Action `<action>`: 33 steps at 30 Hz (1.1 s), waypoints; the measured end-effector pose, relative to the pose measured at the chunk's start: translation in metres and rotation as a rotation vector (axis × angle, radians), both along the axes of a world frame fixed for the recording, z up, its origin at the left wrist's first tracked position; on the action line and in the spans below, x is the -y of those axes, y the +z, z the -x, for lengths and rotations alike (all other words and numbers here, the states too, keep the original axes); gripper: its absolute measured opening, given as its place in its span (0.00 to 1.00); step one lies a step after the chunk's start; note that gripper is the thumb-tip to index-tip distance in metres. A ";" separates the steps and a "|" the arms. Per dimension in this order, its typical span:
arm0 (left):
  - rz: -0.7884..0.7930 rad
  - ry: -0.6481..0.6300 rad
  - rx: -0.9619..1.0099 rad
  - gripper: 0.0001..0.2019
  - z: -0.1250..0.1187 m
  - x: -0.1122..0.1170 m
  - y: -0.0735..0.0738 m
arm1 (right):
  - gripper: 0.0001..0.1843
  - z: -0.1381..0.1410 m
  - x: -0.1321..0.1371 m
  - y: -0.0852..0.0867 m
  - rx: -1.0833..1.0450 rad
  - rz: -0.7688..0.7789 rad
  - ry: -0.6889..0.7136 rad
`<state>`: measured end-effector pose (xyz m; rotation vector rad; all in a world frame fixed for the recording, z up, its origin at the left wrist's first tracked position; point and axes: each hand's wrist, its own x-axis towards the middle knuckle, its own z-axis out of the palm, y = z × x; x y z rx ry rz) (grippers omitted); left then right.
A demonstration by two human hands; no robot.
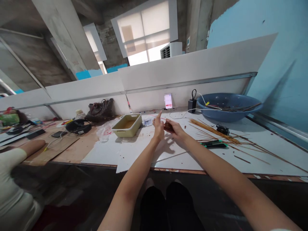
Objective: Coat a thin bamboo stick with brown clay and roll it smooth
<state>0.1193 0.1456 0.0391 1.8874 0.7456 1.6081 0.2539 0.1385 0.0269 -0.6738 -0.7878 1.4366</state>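
Note:
My right hand (pixel 177 129) is closed around a small dark brown lump (pixel 169 126) above the white board; its exact kind is hard to make out. Close beside it on the left is my left hand (pixel 158 127), its index finger stretched up and the others partly hidden. Whether it touches the brown lump I cannot tell. To the right of my hands lie a bundle of thin tan sticks (pixel 211 131) and a black-and-green cutter knife (pixel 214 144). A pale yellow-green basin (pixel 127 127) stands to the left.
A large blue basin (pixel 228 115) holding dark strips stands at the back right. Near it are a black box with a loop (pixel 192 105) and a white cable. A lit phone (pixel 168 101) leans against the partition. At far left is another person's arm (pixel 33 149).

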 end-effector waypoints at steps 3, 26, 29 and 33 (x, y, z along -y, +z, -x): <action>0.361 -0.290 0.390 0.38 0.008 -0.007 0.004 | 0.14 -0.011 0.001 0.005 -0.007 0.026 0.045; 0.981 -0.757 0.791 0.42 0.014 -0.013 -0.002 | 0.29 -0.015 0.015 0.034 0.199 -0.046 -0.287; 0.954 -0.736 0.763 0.41 0.014 -0.013 -0.002 | 0.31 -0.017 0.013 0.035 0.199 -0.061 -0.354; 0.928 -0.725 0.755 0.37 0.014 -0.013 -0.003 | 0.32 -0.020 0.010 0.032 0.261 -0.100 -0.442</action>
